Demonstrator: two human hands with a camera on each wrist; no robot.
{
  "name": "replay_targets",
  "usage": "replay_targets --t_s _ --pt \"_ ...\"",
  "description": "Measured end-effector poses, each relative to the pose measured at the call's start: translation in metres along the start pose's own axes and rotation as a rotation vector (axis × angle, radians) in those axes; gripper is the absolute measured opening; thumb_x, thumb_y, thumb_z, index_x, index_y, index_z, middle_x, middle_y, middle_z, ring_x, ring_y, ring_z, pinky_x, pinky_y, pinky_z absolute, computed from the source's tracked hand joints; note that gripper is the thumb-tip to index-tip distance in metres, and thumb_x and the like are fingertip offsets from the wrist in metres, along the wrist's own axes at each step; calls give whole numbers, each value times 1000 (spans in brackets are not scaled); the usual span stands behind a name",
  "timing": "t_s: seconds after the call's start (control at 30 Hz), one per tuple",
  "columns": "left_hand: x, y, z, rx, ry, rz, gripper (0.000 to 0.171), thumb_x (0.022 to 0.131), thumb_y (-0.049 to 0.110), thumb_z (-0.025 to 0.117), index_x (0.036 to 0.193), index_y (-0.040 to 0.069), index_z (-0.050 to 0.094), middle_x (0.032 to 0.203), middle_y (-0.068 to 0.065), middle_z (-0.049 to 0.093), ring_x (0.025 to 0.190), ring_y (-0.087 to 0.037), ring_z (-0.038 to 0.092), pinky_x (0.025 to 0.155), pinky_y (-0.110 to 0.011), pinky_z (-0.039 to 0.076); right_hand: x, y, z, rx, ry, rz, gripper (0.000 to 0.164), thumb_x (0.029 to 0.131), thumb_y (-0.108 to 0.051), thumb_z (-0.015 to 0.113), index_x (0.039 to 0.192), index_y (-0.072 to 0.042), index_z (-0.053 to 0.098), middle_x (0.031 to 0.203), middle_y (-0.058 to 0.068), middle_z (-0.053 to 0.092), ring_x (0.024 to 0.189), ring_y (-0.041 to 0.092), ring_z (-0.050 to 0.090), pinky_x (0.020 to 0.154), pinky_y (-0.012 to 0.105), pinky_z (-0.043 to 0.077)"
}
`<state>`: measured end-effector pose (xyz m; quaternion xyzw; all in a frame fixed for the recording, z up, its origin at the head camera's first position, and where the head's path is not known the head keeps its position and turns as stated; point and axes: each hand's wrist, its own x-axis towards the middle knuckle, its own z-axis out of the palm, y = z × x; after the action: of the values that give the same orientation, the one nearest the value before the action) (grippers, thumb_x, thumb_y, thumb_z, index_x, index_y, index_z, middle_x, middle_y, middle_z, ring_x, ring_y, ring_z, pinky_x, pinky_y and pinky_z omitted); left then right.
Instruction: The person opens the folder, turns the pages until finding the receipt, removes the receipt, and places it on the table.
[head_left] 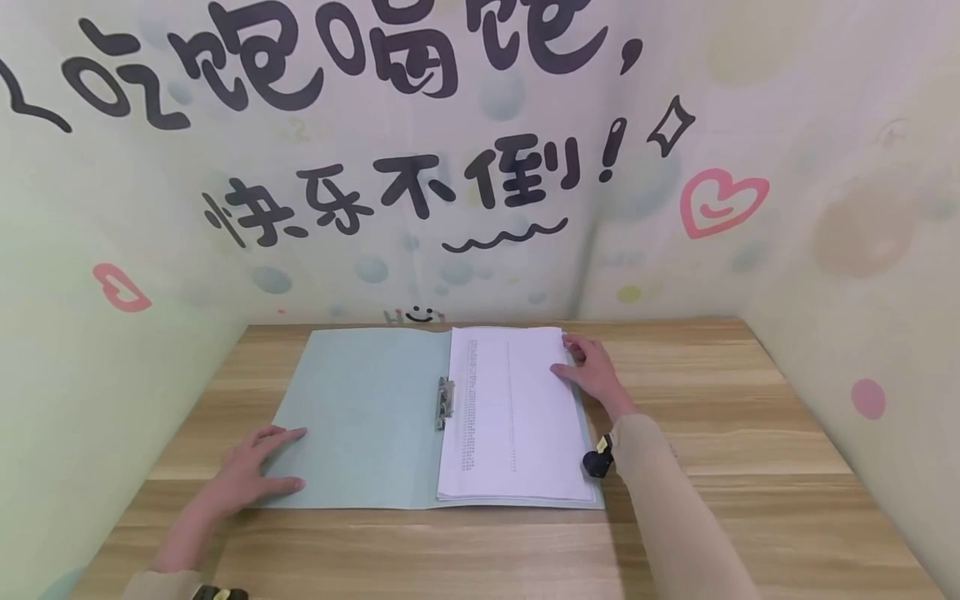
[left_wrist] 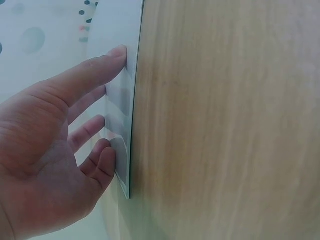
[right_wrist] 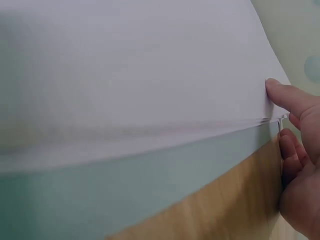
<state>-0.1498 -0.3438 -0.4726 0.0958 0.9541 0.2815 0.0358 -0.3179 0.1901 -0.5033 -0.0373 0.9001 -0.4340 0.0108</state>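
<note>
A light blue-green file folder point(head_left: 360, 417) lies spread flat on the wooden table. Its metal clip point(head_left: 446, 403) sits by the spine, along the left edge of a stack of white printed paper point(head_left: 525, 417). My left hand point(head_left: 251, 467) rests on the outer edge of the bare left cover, thumb and fingers spread apart; the left wrist view shows the hand point(left_wrist: 65, 130) at the cover's edge. At the paper's upper right corner, my right hand point(head_left: 596, 371) has its thumb on the top sheet. In the right wrist view the other fingers point(right_wrist: 290, 150) bend at the paper's edge.
The wooden table point(head_left: 720, 400) extends on both sides of the folder and in front of it. A printed wall covering point(head_left: 420, 275) with black characters stands directly behind the table, and side walls flank it. A small black device point(head_left: 597, 463) is on the right wrist.
</note>
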Motion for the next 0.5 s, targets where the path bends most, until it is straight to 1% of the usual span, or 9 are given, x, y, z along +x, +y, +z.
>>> replay_targets --t_s 0.13,0.3,0.4,0.5 --pt "1 2 0 8 -6 -1 74 74 26 84 137 4 53 135 -32 40 122 -54 36 94 -66 21 -2 -3 0 16 10 -3 65 89 -19 73 147 -12 44 136 19 49 127 36 47 108 52 41" --pt "0 3 -1 9 -11 -10 75 74 27 85 137 4 53 135 -32 39 121 -55 36 94 -66 22 -1 -10 -2 21 0 -9 63 90 -16 71 147 -13 44 138 18 50 128 37 48 107 53 42" --pt "0 3 -1 11 -10 -4 74 74 26 85 137 4 53 134 -32 40 121 -54 37 93 -66 22 0 -12 -3 29 -4 -17 62 90 -14 70 147 -12 44 134 19 53 124 37 50 104 52 44" --pt "0 2 -1 7 -7 4 74 74 25 85 137 4 53 134 -32 40 121 -53 36 93 -65 22 1 -14 -4 45 -9 -29 63 90 -11 70 146 -11 44 127 21 57 116 35 54 99 47 47"
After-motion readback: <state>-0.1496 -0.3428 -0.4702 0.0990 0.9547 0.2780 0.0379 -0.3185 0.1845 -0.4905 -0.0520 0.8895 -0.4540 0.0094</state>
